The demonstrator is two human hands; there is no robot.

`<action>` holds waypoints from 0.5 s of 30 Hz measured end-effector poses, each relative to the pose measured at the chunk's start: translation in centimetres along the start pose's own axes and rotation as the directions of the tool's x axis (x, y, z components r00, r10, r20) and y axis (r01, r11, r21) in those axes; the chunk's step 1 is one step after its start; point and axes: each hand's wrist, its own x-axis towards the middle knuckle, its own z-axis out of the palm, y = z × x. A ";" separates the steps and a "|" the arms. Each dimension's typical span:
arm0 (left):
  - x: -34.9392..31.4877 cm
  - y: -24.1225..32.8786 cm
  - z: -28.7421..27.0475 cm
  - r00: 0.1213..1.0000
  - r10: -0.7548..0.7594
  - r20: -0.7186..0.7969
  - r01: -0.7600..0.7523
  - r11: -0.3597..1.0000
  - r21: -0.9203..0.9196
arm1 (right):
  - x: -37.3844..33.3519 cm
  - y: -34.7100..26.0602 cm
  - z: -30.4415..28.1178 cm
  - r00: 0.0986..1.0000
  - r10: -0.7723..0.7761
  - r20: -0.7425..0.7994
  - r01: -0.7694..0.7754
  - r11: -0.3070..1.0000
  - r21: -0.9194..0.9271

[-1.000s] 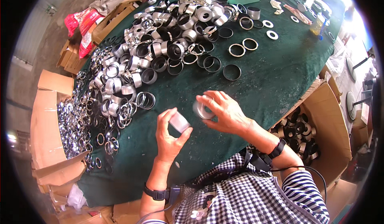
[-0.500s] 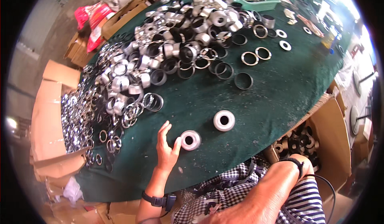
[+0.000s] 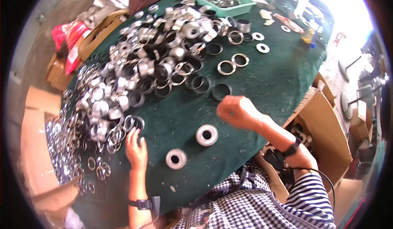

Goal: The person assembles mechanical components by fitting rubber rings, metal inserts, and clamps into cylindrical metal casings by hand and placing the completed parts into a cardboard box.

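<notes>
My left hand [image 3: 137, 149] reaches with fingers stretched and thumb apart toward thin metal rings [image 3: 139, 124] at the near edge of the pile; its fingertips are at the rings, and whether they touch is unclear. My right hand [image 3: 239, 112] is over the cloth just beside a black ring [image 3: 222, 92]. Its fingers curl down and are blurred and partly hidden, so I cannot see anything in them. Between my hands and nearer me, two thick round metal parts with dark centre holes lie flat: one part [image 3: 206, 135] and another part [image 3: 176, 159], untouched.
A large heap of metal collars [image 3: 163, 49] covers the far left of the green cloth [image 3: 262, 77]. Shiny thin rings [image 3: 65, 147] spread along the left beside cardboard [image 3: 37, 135]. A green basket [image 3: 229, 10] stands far back. An open carton [image 3: 327, 135] with dark parts stands right.
My left hand has left the nearer round part and moved left to the thin rings. My right hand has come into view and reached out toward the black ring. The whole view has shifted.
</notes>
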 end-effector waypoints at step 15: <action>1.4 -0.7 -0.7 0.992 -0.110 -0.063 0.091 0.962 -0.258 | 4.0 10.5 -1.2 0.916 0.236 -0.323 -0.300 0.940 -0.165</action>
